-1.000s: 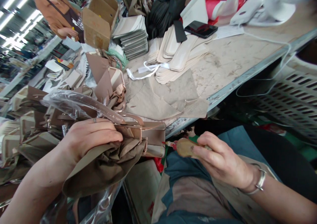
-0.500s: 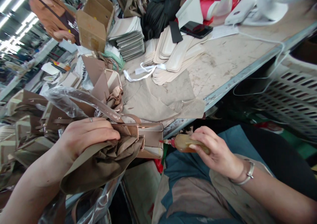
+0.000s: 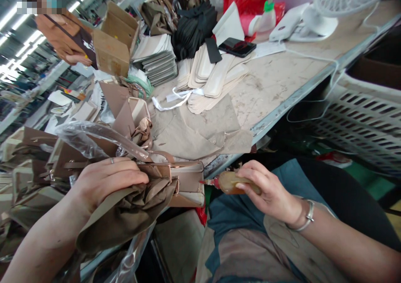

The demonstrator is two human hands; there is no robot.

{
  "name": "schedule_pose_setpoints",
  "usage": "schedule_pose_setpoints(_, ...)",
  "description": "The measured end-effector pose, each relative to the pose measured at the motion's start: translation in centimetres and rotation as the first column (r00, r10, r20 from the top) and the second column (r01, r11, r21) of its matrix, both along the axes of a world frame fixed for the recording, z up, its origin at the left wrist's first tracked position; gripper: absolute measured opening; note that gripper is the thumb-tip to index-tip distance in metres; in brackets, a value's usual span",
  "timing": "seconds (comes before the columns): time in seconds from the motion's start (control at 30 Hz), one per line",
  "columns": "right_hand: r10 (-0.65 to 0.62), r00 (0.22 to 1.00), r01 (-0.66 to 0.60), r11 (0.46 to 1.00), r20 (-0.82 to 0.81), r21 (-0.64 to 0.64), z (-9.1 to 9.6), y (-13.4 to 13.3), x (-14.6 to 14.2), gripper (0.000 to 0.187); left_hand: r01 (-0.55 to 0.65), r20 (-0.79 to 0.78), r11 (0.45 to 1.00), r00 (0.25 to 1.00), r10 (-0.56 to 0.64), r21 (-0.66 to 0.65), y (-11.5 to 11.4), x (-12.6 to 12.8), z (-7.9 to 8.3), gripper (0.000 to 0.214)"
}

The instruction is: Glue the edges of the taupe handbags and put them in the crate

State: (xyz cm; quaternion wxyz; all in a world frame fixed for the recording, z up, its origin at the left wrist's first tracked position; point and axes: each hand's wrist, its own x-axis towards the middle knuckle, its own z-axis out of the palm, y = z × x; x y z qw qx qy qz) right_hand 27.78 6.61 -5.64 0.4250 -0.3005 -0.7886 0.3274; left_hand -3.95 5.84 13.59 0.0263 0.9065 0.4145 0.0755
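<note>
My left hand [image 3: 106,180] is closed over a tan handbag [image 3: 184,183] stuffed with brown paper, pressing it down at the table's front edge. The bag's handle [image 3: 125,139] is wrapped in clear plastic. My right hand [image 3: 266,191] grips a small amber glue bottle [image 3: 227,182] with a red nozzle. The nozzle tip touches the right end of the bag. A bracelet sits on my right wrist, a ring on my left hand.
Stacks of beige cut pieces [image 3: 209,72], a black phone [image 3: 237,47], a cardboard box [image 3: 114,41] and a white fan [image 3: 328,7] lie on the worn table [image 3: 282,78]. More tan bags [image 3: 34,157] pile at left. A white slatted crate [image 3: 366,116] stands right. Another person's hand [image 3: 73,59] shows far left.
My right hand has brought the glue bottle up and left until its nozzle meets the bag's end. The left hand keeps its hold; the view has shifted slightly.
</note>
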Motion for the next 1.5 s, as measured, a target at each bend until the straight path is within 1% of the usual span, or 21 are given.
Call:
schedule_pose_setpoints(0.07, 0.058, 0.998, -0.058, 0.998, 0.015, 0.002, 0.1, 0.0, 0.1, 0.023, 0.008, 0.020, 1.000, 1.000, -0.008, 0.014, 0.3, 0.0, -0.1, 0.028)
schedule_pose_setpoints(0.1, 0.060, 0.998, -0.060, 0.998, 0.018, 0.010, 0.0, 0.0, 0.1, 0.023, 0.006, 0.025, 1.000, 1.000, -0.007, 0.016, 0.4, 0.0, -0.2, 0.027)
schedule_pose_setpoints(0.23, -0.058, 0.998, 0.059, 0.998, -0.020, 0.038, -0.2, 0.7, 0.1, 0.025, 0.002, 0.050, 0.999, 0.999, 0.000, -0.032, 0.7, -0.2, -0.4, 0.023)
schedule_pose_setpoints(0.27, -0.050, 0.998, 0.051, 0.998, -0.026, 0.026, -0.2, 0.9, 0.0, 0.024, 0.003, 0.057, 0.999, 0.998, -0.001, -0.046, 0.7, -0.3, -0.3, 0.022)
schedule_pose_setpoints(0.37, 0.064, 0.998, -0.065, 0.997, -0.025, -0.040, -0.4, 1.2, 0.0, 0.019, 0.006, 0.052, 0.999, 0.999, -0.003, -0.049, 1.0, -0.5, -0.1, 0.019)
schedule_pose_setpoints(0.4, 0.075, 0.997, -0.077, 0.996, -0.030, -0.054, -0.5, 1.2, -0.1, 0.018, 0.017, 0.043, 0.999, 0.999, -0.015, -0.050, 1.2, -0.6, 0.1, 0.018)
schedule_pose_setpoints(0.43, 0.057, 0.998, -0.059, 0.997, -0.038, -0.057, -0.5, 1.3, -0.1, 0.019, 0.042, 0.030, 0.997, 0.999, -0.041, -0.058, 1.4, -0.7, 0.2, 0.017)
schedule_pose_setpoints(0.53, -0.053, 0.995, 0.049, 0.998, -0.080, -0.044, -0.7, 1.4, -0.3, 0.021, 0.150, 0.001, 0.983, 0.989, -0.150, -0.108, 2.1, -1.0, 0.5, 0.016)
schedule_pose_setpoints(0.6, -0.042, 0.995, 0.037, 0.997, -0.086, -0.062, -0.8, 1.6, -0.4, 0.020, 0.132, 0.017, 0.984, 0.991, -0.131, -0.119, 2.2, -1.0, 0.5, 0.016)
schedule_pose_setpoints(0.67, -0.016, 0.997, 0.009, 0.997, -0.081, -0.078, -0.7, 1.7, -0.5, 0.019, 0.061, 0.053, 0.992, 0.997, -0.056, -0.111, 2.2, -0.7, 0.3, 0.016)
schedule_pose_setpoints(0.73, -0.047, 0.995, 0.042, 0.997, -0.083, -0.067, -0.7, 1.8, -0.5, 0.021, 0.026, 0.074, 0.994, 0.997, -0.018, -0.104, 2.1, -0.4, 0.1, 0.016)
schedule_pose_setpoints(0.8, -0.087, 0.992, 0.082, 0.995, -0.092, -0.057, -0.7, 1.8, -0.6, 0.021, 0.025, 0.085, 0.995, 0.996, -0.016, -0.097, 2.2, -0.1, 0.0, 0.015)
schedule_pose_setpoints(0.83, -0.081, 0.993, 0.076, 0.995, -0.091, -0.063, -0.7, 1.8, -0.6, 0.021, 0.027, 0.087, 0.995, 0.996, -0.019, -0.098, 2.4, 0.0, 0.0, 0.014)
schedule_pose_setpoints(0.93, -0.001, 0.998, -0.005, 0.996, -0.070, -0.084, -0.7, 1.7, -0.5, 0.019, 0.052, 0.076, 0.992, 0.996, -0.043, -0.117, 3.1, -0.4, 0.0, 0.013)
schedule_pose_setpoints(0.97, 0.002, 0.998, -0.007, 0.997, -0.064, -0.079, -0.7, 1.7, -0.5, 0.020, 0.065, 0.064, 0.990, 0.996, -0.058, -0.124, 3.3, -0.7, 0.0, 0.013)
schedule_pose_setpoints(1.1, -0.077, 0.995, 0.075, 0.997, -0.066, -0.036, -0.7, 1.6, -0.4, 0.023, 0.108, 0.032, 0.986, 0.994, -0.105, -0.123, 4.3, -2.1, -0.2, 0.021)
schedule_pose_setpoints(1.13, -0.063, 0.996, 0.061, 0.998, -0.061, -0.031, -0.6, 1.6, -0.3, 0.023, 0.115, 0.035, 0.986, 0.993, -0.112, -0.121, 4.5, -2.3, -0.3, 0.023)
schedule_pose_setpoints(1.23, 0.034, 0.999, -0.034, 0.999, -0.024, -0.004, -0.3, 1.4, -0.1, 0.023, 0.134, 0.038, 0.984, 0.991, -0.131, -0.117, 5.0, -2.6, -0.6, 0.023)
schedule_pose_setpoints(1.27, 0.037, 0.999, -0.037, 0.999, -0.011, 0.020, -0.3, 1.3, -0.1, 0.024, 0.138, 0.033, 0.983, 0.990, -0.135, -0.118, 5.1, -2.6, -0.6, 0.022)
schedule_pose_setpoints(1.4, -0.033, 0.998, 0.025, 0.988, 0.054, 0.150, 0.0, 1.5, -0.1, 0.028, 0.156, 0.019, 0.979, 0.988, -0.155, -0.128, 5.5, -2.5, -0.6, 0.025)
schedule_pose_setpoints(1.5, -0.018, 0.993, -0.011, 0.973, 0.120, 0.232, 0.7, 2.1, -0.2, 0.029, 0.155, 0.011, 0.978, 0.988, -0.155, -0.141, 5.8, -2.1, -0.5, 0.028)
